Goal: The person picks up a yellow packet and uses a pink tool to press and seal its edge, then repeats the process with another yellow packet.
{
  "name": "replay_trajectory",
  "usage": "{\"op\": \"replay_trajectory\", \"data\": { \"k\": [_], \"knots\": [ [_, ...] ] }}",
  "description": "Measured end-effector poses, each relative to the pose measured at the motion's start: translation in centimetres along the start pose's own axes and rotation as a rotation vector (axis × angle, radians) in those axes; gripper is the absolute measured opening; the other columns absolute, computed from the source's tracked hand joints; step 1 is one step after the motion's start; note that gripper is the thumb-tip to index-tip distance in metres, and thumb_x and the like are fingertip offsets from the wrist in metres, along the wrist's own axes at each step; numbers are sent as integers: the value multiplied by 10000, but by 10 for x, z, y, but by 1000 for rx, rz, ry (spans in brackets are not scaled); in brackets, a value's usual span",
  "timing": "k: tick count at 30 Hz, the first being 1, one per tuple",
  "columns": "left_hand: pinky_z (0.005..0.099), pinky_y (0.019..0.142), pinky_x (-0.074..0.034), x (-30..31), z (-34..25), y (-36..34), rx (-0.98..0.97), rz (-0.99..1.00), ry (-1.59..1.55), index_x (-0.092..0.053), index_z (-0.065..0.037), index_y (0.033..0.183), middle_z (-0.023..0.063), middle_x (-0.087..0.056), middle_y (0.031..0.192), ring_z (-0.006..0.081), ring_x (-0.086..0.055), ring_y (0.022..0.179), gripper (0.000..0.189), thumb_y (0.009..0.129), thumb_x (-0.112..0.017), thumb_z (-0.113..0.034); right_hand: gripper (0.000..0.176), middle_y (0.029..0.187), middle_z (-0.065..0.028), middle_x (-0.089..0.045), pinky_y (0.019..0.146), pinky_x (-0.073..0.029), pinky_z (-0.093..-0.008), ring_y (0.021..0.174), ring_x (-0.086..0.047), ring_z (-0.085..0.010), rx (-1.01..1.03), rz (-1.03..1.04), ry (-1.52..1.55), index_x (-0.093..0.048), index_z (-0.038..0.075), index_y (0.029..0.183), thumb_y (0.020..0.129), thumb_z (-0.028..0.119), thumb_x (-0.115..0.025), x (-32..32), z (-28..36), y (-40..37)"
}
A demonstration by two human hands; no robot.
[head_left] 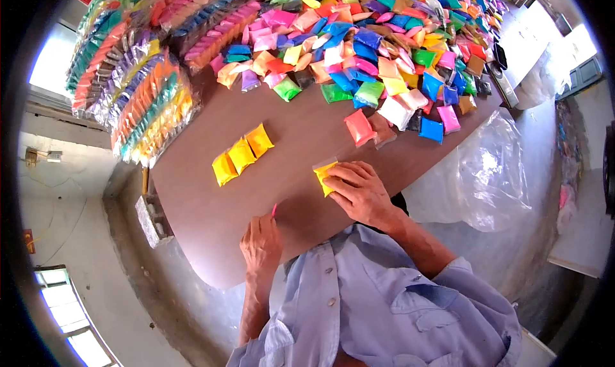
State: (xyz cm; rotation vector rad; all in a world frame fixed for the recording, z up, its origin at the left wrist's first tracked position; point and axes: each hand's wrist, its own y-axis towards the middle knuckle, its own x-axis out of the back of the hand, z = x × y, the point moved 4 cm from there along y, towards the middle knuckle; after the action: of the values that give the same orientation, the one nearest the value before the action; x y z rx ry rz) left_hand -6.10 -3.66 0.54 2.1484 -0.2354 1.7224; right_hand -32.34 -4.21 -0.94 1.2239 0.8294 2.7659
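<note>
Between the fingers of my right hand [364,191] is a small yellow packet [325,175], held over the brown table near its front edge. My left hand [261,244] is curled closed at the table edge, and a thin pink stick [274,210] pokes up from its fingertips. Beyond the hands, a short row of yellow packets [241,155] lies side by side on the table. A coral-red packet [360,128] sits just past my right hand, at the near edge of the large pile.
A heap of small packets in many colours [365,40] covers the far part of the table [192,219]. Clear bags of packed rows [154,110] stack at the far left. A large clear plastic bag [493,175] hangs at the right edge.
</note>
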Motion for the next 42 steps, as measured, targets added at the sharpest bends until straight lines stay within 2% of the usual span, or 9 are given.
{"op": "replay_trajectory", "data": {
  "k": [4,11,14,16,19,22,25,34,42],
  "knots": [
    [445,658,-555,-8,11,-3,120,-18,77,-662,-71,1010,115,-624,900,326,-663,785,49,971,-650,-97,330,1279,-48,-638,1048,-459,-461,1221,-617,-266,8,-3,7,-694,102,1196,879,148,-775,-1,-1,-1],
    [477,647,-539,-2,18,10,101,-84,-53,-651,-67,1000,131,-633,898,363,-649,757,59,945,-664,-48,325,1278,-47,-642,1076,-452,-463,1222,-623,-248,10,12,11,-706,111,1174,862,159,-782,1,1,0],
    [454,653,-541,0,15,14,65,-52,-151,-658,-43,1012,152,-652,890,357,-669,772,74,943,-685,-49,326,1278,-46,-647,1080,-452,-459,1220,-626,-249,13,31,24,-710,111,1170,855,157,-785,0,1,-3],
    [409,670,-550,0,1,24,120,-55,-393,-679,-21,1018,166,-688,880,318,-695,761,93,956,-707,-84,327,1278,-47,-650,1078,-454,-457,1218,-628,-250,22,48,35,-712,112,1167,852,155,-786,-1,1,-3],
    [422,665,-559,-7,-25,42,162,-24,-509,-689,-33,984,181,-706,862,349,-696,728,87,958,-723,-109,329,1268,-46,-670,1058,-470,-441,1202,-639,-253,39,67,79,-722,115,1152,832,140,-789,2,3,-3],
    [419,659,-556,-24,-45,50,193,-27,-674,-703,-32,915,168,-711,829,328,-701,720,115,950,-743,-134,328,1252,-36,-690,1025,-493,-425,1191,-646,-253,49,65,95,-734,119,1133,811,124,-791,2,7,-2],
    [412,654,-554,-36,-47,54,234,11,-697,-708,-34,878,157,-710,784,324,-704,709,143,945,-754,-151,310,1233,-14,-700,959,-511,-417,1160,-662,-247,51,105,64,-741,119,1117,810,121,-785,0,5,-2],
    [392,640,-550,-38,-27,76,148,51,-514,-723,-23,895,149,-717,775,300,-699,672,163,924,-778,-174,286,1191,-14,-697,951,-513,-410,1112,-679,-248,75,74,77,-737,118,1085,805,102,-790,-1,7,1],
    [396,650,-557,-30,-23,88,159,-40,-483,-728,-21,894,152,-721,799,317,-703,691,157,924,-769,-169,303,1186,-37,-679,947,-522,-412,1108,-677,-270,60,103,93,-742,109,1087,790,101,-802,-1,6,-2]
  ]
}}
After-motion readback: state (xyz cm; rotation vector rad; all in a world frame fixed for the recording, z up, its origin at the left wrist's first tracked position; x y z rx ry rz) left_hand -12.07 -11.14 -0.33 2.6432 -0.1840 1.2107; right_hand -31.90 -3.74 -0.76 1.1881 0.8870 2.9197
